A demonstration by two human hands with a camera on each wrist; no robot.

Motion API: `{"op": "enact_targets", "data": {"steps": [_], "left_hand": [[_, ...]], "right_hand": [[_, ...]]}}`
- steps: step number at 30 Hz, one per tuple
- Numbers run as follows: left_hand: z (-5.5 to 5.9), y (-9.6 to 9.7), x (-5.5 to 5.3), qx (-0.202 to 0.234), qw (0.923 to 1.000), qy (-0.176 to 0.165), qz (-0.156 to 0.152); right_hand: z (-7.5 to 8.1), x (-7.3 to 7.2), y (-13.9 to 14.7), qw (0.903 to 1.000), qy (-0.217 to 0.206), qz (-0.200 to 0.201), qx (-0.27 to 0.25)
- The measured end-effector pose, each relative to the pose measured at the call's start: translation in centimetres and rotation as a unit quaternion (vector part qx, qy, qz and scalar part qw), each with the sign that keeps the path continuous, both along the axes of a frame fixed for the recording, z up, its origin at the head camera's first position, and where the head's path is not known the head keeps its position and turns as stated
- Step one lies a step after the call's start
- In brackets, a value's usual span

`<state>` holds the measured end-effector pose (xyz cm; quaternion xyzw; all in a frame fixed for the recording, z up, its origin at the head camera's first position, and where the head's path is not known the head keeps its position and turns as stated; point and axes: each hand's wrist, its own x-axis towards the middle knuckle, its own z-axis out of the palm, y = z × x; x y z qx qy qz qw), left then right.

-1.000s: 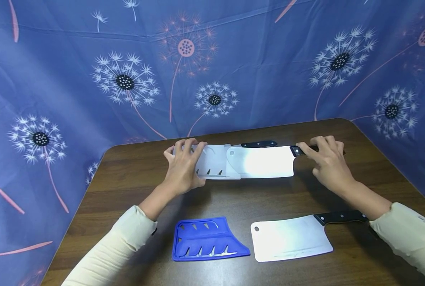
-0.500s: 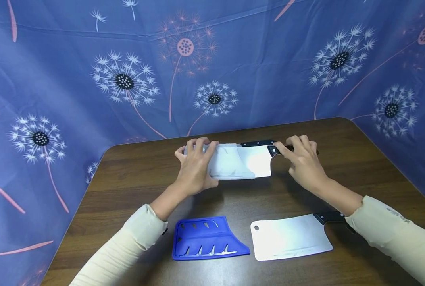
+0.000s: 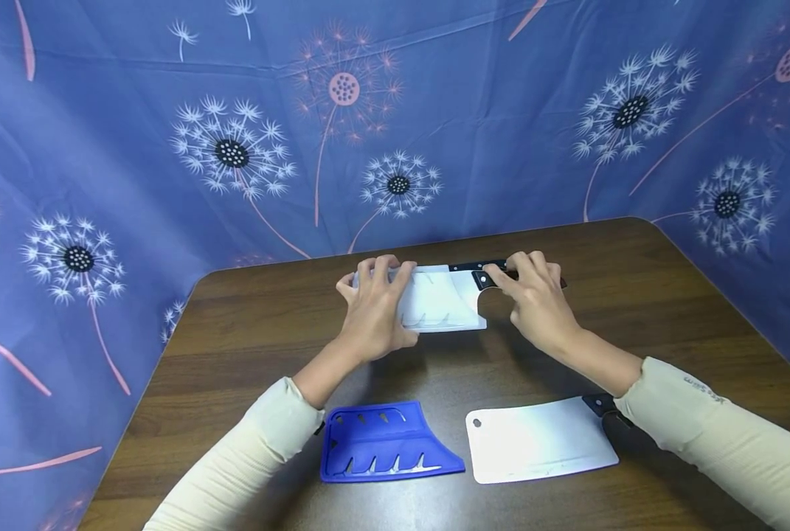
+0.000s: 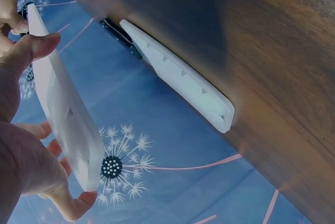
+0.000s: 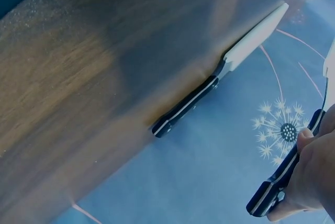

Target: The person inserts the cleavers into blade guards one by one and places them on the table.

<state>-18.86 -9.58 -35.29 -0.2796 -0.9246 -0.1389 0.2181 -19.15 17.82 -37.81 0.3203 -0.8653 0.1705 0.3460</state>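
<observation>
Above the table's far half, my left hand grips a white translucent blade sheath, thumb along the lower edge and fingers over the top. My right hand holds a cleaver by its black riveted handle. Most of the cleaver's blade sits inside the sheath; a strip by the handle shows. Behind it lies another black-handled knife with its blade in a white sheath. Nearer me are a blue blade sheath and a bare cleaver, its handle partly hidden by my right sleeve.
The brown wooden table carries everything. A blue cloth with dandelion prints hangs right behind its far edge. The bare cleaver lies under my right forearm, with its cutting edge toward me.
My right hand has moved left, sliding the cleaver's blade deeper into the white sheath. My left hand has shifted a little right with the sheath. The blue sheath and bare cleaver have stayed put.
</observation>
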Motion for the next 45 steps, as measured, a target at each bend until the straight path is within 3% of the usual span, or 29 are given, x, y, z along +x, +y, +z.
{"op": "enact_targets", "data": {"steps": [15, 28, 45], "left_hand": [[-0.4, 0.0, 0.1, -0.017, 0.9992, -0.036, 0.009], [-1.6, -0.2, -0.1, -0.035, 0.9955, -0.084, 0.024], [-3.0, 0.0, 0.0, -0.047, 0.9852, -0.160, 0.037]], "right_hand": [[-0.1, 0.2, -0.4, 0.9979, -0.044, -0.037, 0.028], [-1.1, 0.1, -0.7, 0.9931, -0.070, -0.059, 0.073], [-1.7, 0.0, -1.2, 0.9781, -0.145, -0.075, 0.128]]}}
